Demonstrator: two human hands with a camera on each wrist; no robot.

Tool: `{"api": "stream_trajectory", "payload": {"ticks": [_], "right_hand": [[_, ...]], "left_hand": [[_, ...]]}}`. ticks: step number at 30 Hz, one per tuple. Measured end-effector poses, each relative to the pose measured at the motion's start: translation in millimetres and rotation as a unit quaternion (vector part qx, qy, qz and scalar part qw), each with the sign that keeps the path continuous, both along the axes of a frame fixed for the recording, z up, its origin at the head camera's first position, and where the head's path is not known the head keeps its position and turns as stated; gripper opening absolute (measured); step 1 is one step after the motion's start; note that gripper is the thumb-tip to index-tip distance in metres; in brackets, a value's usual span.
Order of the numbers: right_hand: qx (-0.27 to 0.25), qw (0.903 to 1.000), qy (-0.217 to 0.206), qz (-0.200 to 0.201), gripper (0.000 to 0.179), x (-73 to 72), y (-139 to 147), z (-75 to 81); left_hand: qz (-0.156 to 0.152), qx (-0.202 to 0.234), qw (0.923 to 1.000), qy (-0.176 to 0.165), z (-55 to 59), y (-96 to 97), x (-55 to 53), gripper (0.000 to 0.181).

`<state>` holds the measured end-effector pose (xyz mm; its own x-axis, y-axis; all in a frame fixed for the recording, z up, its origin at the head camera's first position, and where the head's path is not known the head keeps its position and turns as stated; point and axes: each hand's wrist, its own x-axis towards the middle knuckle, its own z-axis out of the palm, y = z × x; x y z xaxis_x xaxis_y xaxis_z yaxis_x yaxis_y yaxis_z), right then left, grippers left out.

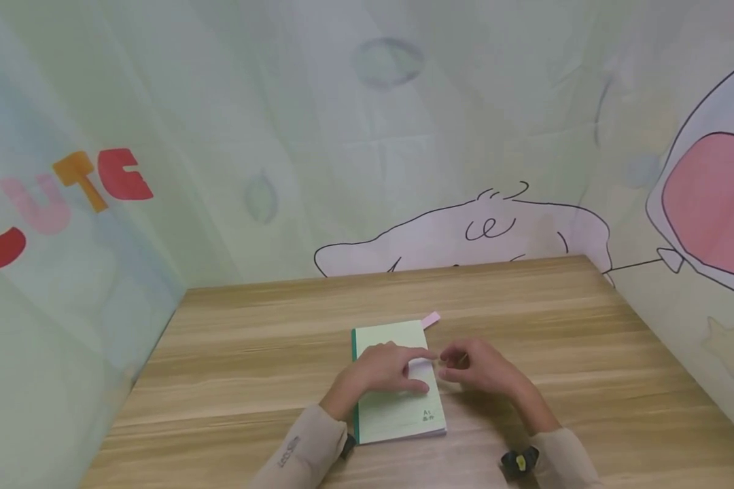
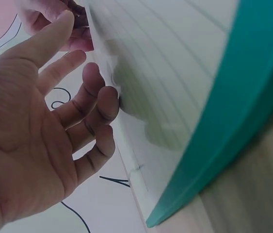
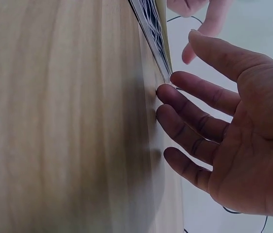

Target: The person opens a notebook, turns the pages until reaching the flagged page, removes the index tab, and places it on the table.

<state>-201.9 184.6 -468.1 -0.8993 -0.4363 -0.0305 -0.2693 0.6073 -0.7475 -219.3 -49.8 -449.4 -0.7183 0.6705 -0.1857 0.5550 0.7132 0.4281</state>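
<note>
A notebook (image 1: 391, 415) with a pale green cover and a dark green spine (image 2: 214, 121) lies on the wooden table. From its far right corner sticks out a pink paper strip (image 1: 431, 320). My left hand (image 1: 382, 368) is over the cover, with the index finger stretched toward the right edge and the other fingers loosely bent, as the left wrist view shows. Beside that right edge is my right hand (image 1: 483, 368), its fingers relaxed and slightly bent, fingertips near the table and the notebook's page edges (image 3: 152, 29). Neither hand grips anything visible.
The wooden table (image 1: 251, 353) reaches back to a printed fabric wall (image 1: 281, 136) with cartoon drawings and coloured letters. Black straps with small devices, such as the right wrist device (image 1: 520, 462), show at both sleeves.
</note>
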Motion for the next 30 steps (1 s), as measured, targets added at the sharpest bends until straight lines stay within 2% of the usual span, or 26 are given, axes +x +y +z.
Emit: {"api": "stream_trajectory", "payload": {"ticks": [6, 18, 23, 30], "right_hand": [[-0.004, 1.0000, -0.005, 0.004, 0.032, 1.8, 2, 1.9], [-0.004, 0.9997, -0.020, -0.013, 0.034, 4.3, 0, 1.2], [-0.007, 0.9997, -0.020, -0.009, 0.035, 4.4, 0, -1.3], [-0.007, 0.9999, -0.009, -0.006, 0.033, 3.5, 0, -2.5]], "left_hand": [[-0.005, -0.017, 0.9998, -0.001, 0.6, 7.7, -1.9, 0.058], [-0.024, -0.064, 0.9969, 0.037, 0.3, 15.7, -2.7, 0.045], [-0.020, -0.057, 0.9971, 0.046, 1.1, 16.9, -2.1, 0.043], [-0.008, -0.012, 0.9973, 0.071, 7.6, 17.5, -1.0, 0.033]]}}
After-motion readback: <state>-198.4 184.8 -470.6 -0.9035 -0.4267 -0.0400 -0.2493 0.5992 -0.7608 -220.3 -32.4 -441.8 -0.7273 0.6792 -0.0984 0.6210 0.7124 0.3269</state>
